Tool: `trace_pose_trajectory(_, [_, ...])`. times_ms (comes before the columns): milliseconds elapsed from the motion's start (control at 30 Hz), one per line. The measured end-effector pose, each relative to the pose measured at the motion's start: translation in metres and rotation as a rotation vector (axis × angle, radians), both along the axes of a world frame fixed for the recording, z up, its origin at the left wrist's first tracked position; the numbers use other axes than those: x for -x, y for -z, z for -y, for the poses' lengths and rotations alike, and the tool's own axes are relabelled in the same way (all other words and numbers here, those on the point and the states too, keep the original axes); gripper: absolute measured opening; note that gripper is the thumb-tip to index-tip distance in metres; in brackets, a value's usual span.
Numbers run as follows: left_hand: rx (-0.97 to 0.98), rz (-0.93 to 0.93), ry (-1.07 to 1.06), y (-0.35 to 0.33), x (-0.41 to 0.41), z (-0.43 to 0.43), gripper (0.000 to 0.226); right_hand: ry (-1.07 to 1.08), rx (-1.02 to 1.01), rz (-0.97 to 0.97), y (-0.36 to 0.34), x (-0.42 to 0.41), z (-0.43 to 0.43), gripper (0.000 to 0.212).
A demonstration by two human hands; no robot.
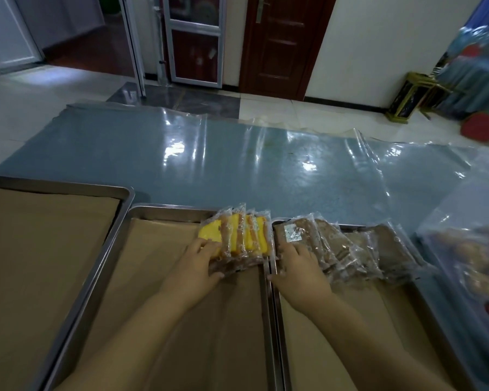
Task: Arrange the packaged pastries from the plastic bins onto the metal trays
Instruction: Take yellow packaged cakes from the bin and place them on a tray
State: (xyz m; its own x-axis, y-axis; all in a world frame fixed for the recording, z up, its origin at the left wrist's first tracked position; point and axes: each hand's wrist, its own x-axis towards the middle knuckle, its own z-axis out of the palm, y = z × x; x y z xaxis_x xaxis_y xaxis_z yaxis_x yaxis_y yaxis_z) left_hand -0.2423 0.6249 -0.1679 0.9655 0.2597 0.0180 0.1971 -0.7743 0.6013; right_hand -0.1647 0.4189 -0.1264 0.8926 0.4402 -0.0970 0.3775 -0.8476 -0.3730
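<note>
Three metal trays lined with brown paper lie side by side: a left tray [68,190], a middle tray [164,208] and a right tray [278,328]. Several yellow packaged pastries [243,235] stand in an overlapping row at the middle tray's far right corner. My left hand [196,265] rests on the left end of that row, fingers over the nearest packet. Several brown packaged pastries [339,244] lean in a row along the right tray's far edge. My right hand [298,266] presses flat on the leftmost brown packet, thumb by the tray rim.
A clear plastic bin [469,266] with more packaged pastries sits at the right edge, blurred. The trays lie on a blue surface under shiny plastic sheeting [237,159]. Beyond it are tiled floor, a dark red door [283,43] and a small stand [407,97].
</note>
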Motion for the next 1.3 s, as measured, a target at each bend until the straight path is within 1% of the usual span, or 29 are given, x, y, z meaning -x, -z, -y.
trace_pose_trajectory(133, [-0.038,0.03,0.016,-0.01,0.024,0.018,0.051,-0.065,0.038,0.04,-0.019,0.024,0.027,0.056])
trace_pose_trajectory(233, [-0.046,0.06,0.079,-0.02,0.044,0.04,0.041,-0.119,0.1,0.066,-0.032,0.041,0.053,0.056])
trace_pose_trajectory(333, [-0.095,0.06,0.138,-0.037,0.06,0.065,0.035,-0.168,0.178,0.08,-0.045,0.053,0.082,0.054])
trace_pose_trajectory(433, [-0.122,0.028,0.149,-0.058,0.07,0.1,0.034,-0.223,0.236,0.106,-0.058,0.061,0.117,0.051])
trace_pose_trajectory(700, [-0.238,-0.023,0.126,-0.101,0.096,0.22,0.035,-0.384,0.336,0.156,-0.094,0.067,0.234,0.054])
trace_pose_trajectory(867, [-0.257,0.038,0.093,-0.119,0.094,0.29,0.036,-0.402,0.307,0.184,-0.127,0.068,0.305,0.053])
trace_pose_trajectory(967, [-0.276,0.14,0.101,-0.14,0.087,0.319,0.036,-0.409,0.224,0.248,-0.152,0.066,0.338,0.045])
trace_pose_trajectory(1133, [-0.316,0.256,0.199,-0.185,0.062,0.356,0.035,-0.368,0.085,0.362,-0.19,0.05,0.378,0.04])
trace_pose_trajectory(1233, [-0.281,0.306,0.276,-0.212,0.037,0.375,0.029,-0.287,0.036,0.373,-0.209,0.031,0.399,0.042])
trace_pose_trajectory(1300, [-0.25,0.317,0.332,-0.226,0.014,0.388,0.029,-0.229,0.037,0.373,-0.217,0.014,0.416,0.04])
